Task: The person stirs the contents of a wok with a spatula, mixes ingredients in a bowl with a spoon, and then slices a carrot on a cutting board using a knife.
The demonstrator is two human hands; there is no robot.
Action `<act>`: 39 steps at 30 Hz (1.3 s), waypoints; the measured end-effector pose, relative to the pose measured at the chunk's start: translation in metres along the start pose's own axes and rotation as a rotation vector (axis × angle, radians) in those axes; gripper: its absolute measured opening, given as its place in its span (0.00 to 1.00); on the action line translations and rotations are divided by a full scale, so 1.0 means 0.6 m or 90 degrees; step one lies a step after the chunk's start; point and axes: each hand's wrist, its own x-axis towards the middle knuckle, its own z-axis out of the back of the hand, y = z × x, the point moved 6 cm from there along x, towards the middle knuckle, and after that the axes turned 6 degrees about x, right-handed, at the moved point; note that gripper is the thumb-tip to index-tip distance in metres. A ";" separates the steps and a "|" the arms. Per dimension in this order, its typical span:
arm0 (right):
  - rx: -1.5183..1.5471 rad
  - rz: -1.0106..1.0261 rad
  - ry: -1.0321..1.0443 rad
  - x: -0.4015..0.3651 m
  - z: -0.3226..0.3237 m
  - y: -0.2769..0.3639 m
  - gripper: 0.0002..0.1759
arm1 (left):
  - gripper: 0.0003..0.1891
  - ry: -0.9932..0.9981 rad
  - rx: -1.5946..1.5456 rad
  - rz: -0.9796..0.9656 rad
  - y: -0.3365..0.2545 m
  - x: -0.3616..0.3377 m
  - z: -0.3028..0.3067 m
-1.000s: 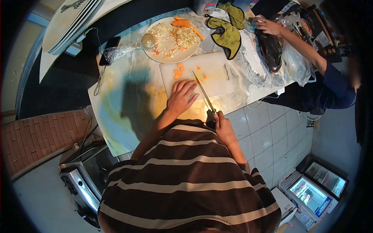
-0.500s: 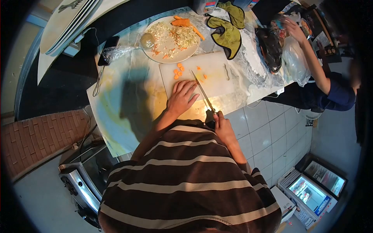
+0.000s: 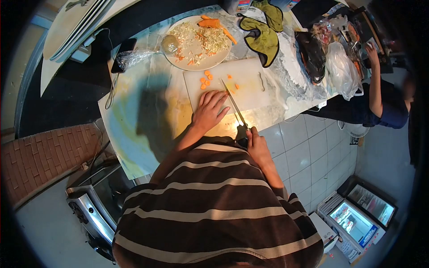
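My right hand (image 3: 255, 142) is closed round the dark handle of a knife (image 3: 236, 105). The blade slants up and left over the white cutting board (image 3: 250, 98), beside the fingertips of my left hand (image 3: 209, 107). That hand presses on the board, fingers together and bent; whatever lies under them is hidden. Several round carrot slices (image 3: 205, 80) lie just above it, and small carrot pieces (image 3: 237, 85) are right of the blade. Behind the board, a plate (image 3: 190, 67) bears shredded vegetables (image 3: 213, 40), larger carrot pieces (image 3: 208, 23) and a tied plastic bag (image 3: 170, 45) of something pale.
Green cloth mitts (image 3: 263, 38) lie at the back, and a phone (image 3: 124, 54) is at the left. Plastic bags (image 3: 340, 67) crowd the right end of the table (image 3: 129, 147). A co-worker's arm (image 3: 375, 85) reaches in there. A stove (image 3: 91, 214) stands at lower left.
The co-worker's hand has moved right and down, away from the bags. My hands and the knife stay in nearly the same place.
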 end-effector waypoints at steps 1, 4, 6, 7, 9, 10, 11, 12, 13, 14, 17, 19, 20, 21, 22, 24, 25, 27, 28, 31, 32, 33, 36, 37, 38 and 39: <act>-0.002 -0.002 -0.001 0.000 0.000 -0.001 0.17 | 0.24 0.000 0.000 0.001 0.000 0.000 0.000; -0.002 0.001 -0.003 0.000 0.001 0.001 0.17 | 0.23 0.005 -0.010 0.002 0.001 0.001 0.000; 0.000 0.005 -0.004 -0.001 0.004 0.004 0.17 | 0.23 0.004 -0.011 0.006 0.000 0.002 0.002; -0.005 0.012 -0.005 -0.002 0.005 0.007 0.17 | 0.22 0.003 -0.012 0.010 0.001 0.002 0.002; -0.010 0.016 -0.006 -0.003 0.006 0.006 0.16 | 0.23 0.003 -0.006 0.005 0.002 0.000 -0.001; -0.011 0.017 -0.006 -0.003 0.005 0.004 0.15 | 0.23 0.003 -0.001 0.001 0.001 0.001 -0.001; -0.012 0.019 -0.005 -0.002 0.004 0.003 0.15 | 0.23 0.003 0.000 0.001 0.000 0.001 0.000; -0.011 0.019 -0.004 -0.002 0.003 0.004 0.15 | 0.23 0.006 -0.001 0.003 0.001 0.001 0.000; -0.015 0.017 -0.007 -0.002 0.003 0.004 0.14 | 0.23 0.010 -0.003 0.006 0.000 0.001 0.000; -0.020 0.016 -0.011 -0.002 0.004 0.003 0.14 | 0.23 0.010 -0.003 0.005 0.000 0.000 0.000; -0.020 0.016 -0.011 -0.001 0.005 0.003 0.14 | 0.23 0.006 0.003 0.005 0.001 0.000 -0.001; -0.022 0.020 -0.012 0.000 0.004 0.001 0.14 | 0.23 0.005 -0.002 0.002 0.001 0.001 -0.002; -0.023 0.025 -0.013 0.001 0.003 0.001 0.14 | 0.23 0.005 -0.002 0.002 0.000 0.001 -0.001; -0.023 0.025 -0.014 0.001 0.003 -0.001 0.14 | 0.23 0.003 -0.002 0.001 0.000 0.001 0.000; -0.029 0.027 -0.017 0.001 0.002 -0.001 0.14 | 0.23 0.001 -0.002 0.000 -0.001 0.002 0.001; -0.034 0.029 -0.020 0.001 0.003 -0.002 0.13 | 0.22 0.000 -0.005 0.003 0.000 0.001 0.000; -0.034 0.031 -0.020 0.001 0.004 -0.001 0.13 | 0.22 -0.001 -0.008 0.007 0.000 0.001 0.000; -0.034 0.033 -0.020 0.001 0.006 0.001 0.13 | 0.22 0.001 -0.009 0.007 0.001 0.001 -0.001; -0.034 0.029 -0.018 0.000 0.006 0.001 0.13 | 0.22 0.002 -0.008 0.009 0.001 0.001 -0.002; -0.033 0.029 -0.017 0.001 0.004 0.000 0.13 | 0.22 -0.004 -0.007 0.007 0.000 0.001 0.000; -0.032 0.034 -0.018 0.000 0.004 0.000 0.12 | 0.22 -0.005 -0.008 0.007 0.000 0.001 0.000; -0.032 0.034 -0.018 0.001 0.005 0.000 0.12 | 0.22 0.000 -0.007 0.007 0.000 0.001 0.000; -0.028 0.046 -0.019 0.001 0.006 0.000 0.12 | 0.23 0.009 -0.009 0.009 0.000 0.001 0.000; -0.028 0.040 -0.013 0.002 0.006 -0.002 0.13 | 0.23 0.013 -0.011 0.010 0.001 0.001 0.000; -0.028 0.034 -0.007 0.002 0.005 -0.004 0.13 | 0.23 0.013 -0.011 0.010 0.000 0.001 0.000; -0.028 0.033 -0.006 0.003 0.006 -0.003 0.13 | 0.23 0.005 -0.011 0.014 0.000 0.001 0.001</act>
